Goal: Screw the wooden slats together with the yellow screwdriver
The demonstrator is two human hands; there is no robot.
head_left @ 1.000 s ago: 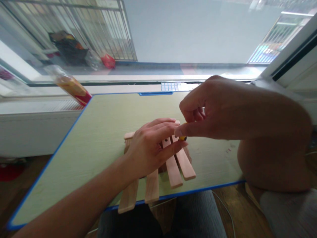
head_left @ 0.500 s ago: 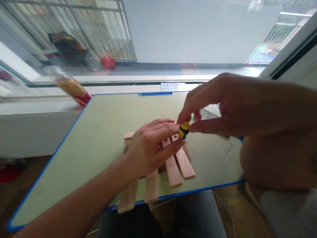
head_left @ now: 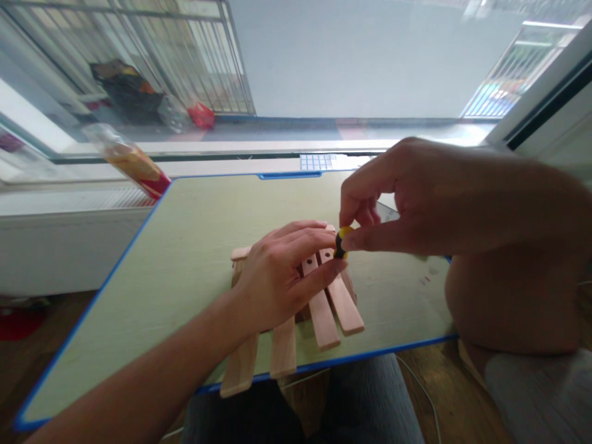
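A slatted wooden piece (head_left: 324,314) made of several pale wood strips lies on the green desk (head_left: 194,228), its near ends reaching over the front edge. My left hand (head_left: 282,274) rests flat on top of the slats, fingers spread, pressing them down. My right hand (head_left: 416,197) pinches a small yellow and black knob (head_left: 341,242) between thumb and fingers, right above the far end of a slat with a small hole, next to my left fingertips.
A plastic bottle (head_left: 127,159) with a red and orange label stands at the desk's far left corner by the window sill. The desk has a blue rim (head_left: 287,175). My knee shows at the right, beside the desk's front corner.
My right hand lifted slightly and showed the yellow and black knob, then closed its fingers round it again just above the slat. My left hand stayed put.
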